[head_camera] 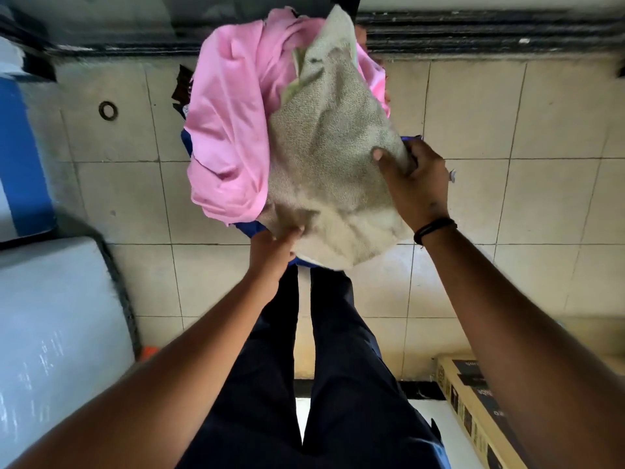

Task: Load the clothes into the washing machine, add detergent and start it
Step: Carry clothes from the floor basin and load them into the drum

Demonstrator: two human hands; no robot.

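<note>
A heap of clothes fills a blue tub (252, 228) that shows only as rim slivers under the laundry. On top lie a pink garment (230, 123) and a beige knit cloth (331, 157). My left hand (274, 250) reaches under the near edge of the beige cloth at the tub's rim, its fingers hidden by the fabric. My right hand (412, 177) grips the right side of the heap, thumb pressed on the beige cloth and fingers curled round the tub's rim. The washing machine (50, 333) is a white rounded body at the lower left.
Beige floor tiles (507, 204) spread all round, with a round drain (108, 110) at the upper left. A blue and white appliance (20, 157) stands at the left edge. A long cardboard box (473, 411) lies at the lower right. My legs in dark trousers (304, 367) stand below the tub.
</note>
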